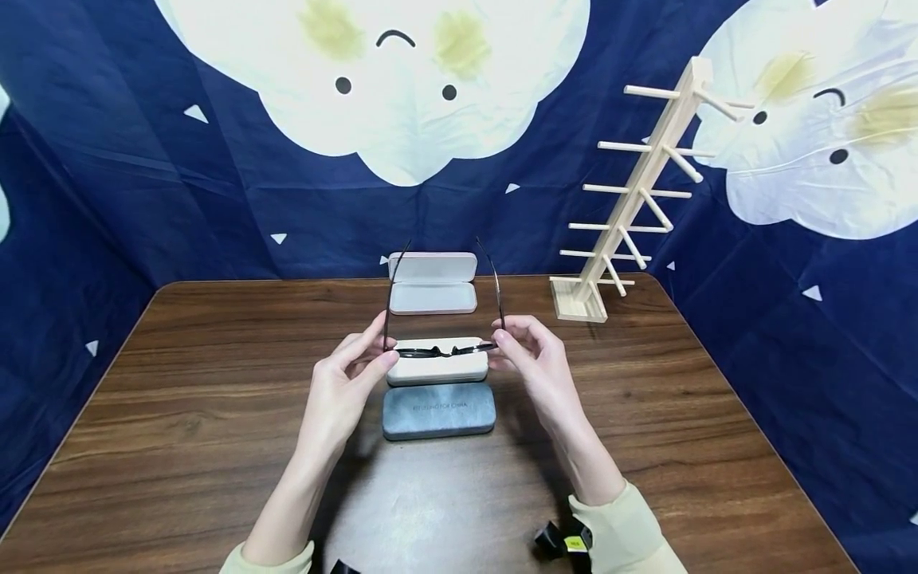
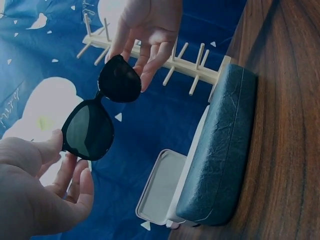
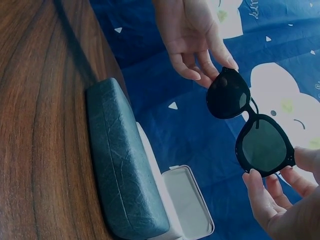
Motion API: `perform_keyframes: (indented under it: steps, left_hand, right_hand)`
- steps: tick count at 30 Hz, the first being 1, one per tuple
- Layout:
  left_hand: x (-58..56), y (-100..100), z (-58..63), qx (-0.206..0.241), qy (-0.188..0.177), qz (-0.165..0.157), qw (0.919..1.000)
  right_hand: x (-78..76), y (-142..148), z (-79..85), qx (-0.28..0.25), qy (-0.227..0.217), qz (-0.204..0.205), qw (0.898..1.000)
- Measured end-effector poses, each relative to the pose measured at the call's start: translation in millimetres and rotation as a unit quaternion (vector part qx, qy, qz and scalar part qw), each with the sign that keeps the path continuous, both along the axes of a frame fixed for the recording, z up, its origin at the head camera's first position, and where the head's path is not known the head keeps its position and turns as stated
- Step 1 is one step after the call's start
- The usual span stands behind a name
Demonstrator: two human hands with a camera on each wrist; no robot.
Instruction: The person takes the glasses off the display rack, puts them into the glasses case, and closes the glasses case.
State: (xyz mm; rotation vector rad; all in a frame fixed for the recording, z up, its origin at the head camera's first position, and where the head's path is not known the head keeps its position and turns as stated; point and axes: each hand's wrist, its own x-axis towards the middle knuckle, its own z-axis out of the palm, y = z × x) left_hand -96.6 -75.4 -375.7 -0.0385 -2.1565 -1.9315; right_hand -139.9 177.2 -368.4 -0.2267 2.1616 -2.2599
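Black sunglasses [image 2: 90,127] with dark lenses are held up above the table, their temples unfolded and pointing away from me. My left hand [image 1: 349,368] pinches one end of the frame near the hinge, between thumb and fingers. At the other end, my right hand [image 1: 532,359] pinches the frame the same way. Below and behind the sunglasses lies a white glasses case [image 1: 437,368], partly hidden by them. A closed blue-grey glasses case [image 1: 439,421] lies on the near side of the white one. Farther back stands an open case [image 1: 433,298] with a pale inside and pinkish rim.
A wooden peg rack [image 1: 631,199] with several bare pegs stands at the table's back right. The wood-grain table [image 1: 179,414] meets a dark blue cloth backdrop [image 1: 215,199] with cloud faces. A small black device [image 1: 562,542] is at my right sleeve.
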Motion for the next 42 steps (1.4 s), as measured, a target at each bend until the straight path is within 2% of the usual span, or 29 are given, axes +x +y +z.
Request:
perform_keyframes:
  steps: [5, 29, 35, 42]
  left_hand:
    - [-2.8, -0.4, -0.4, -0.018, 0.004, -0.002, 0.9998]
    - [-3.5, -4.0, -2.7, -0.042, -0.006, -0.033, 0.9986]
    - [-3.1, -3.9, -6.4, -0.053, -0.020, -0.032, 0.9979]
    - [-3.6, -4.6, -6.9, -0.060, -0.014, -0.024, 0.9978]
  right_hand:
    - [-0.3, 0.8, 0.5, 0.002, 0.007, 0.001, 1.000]
    - [-1.7, 2.5, 0.9, 0.011, 0.008, 0.003, 1.000]
    - [-1.7, 3.2, -1.6, 0.012, -0.001, 0.006, 1.000]
    - [-1.5, 2.9, -1.9, 0.012, -0.004, 0.007, 1.000]
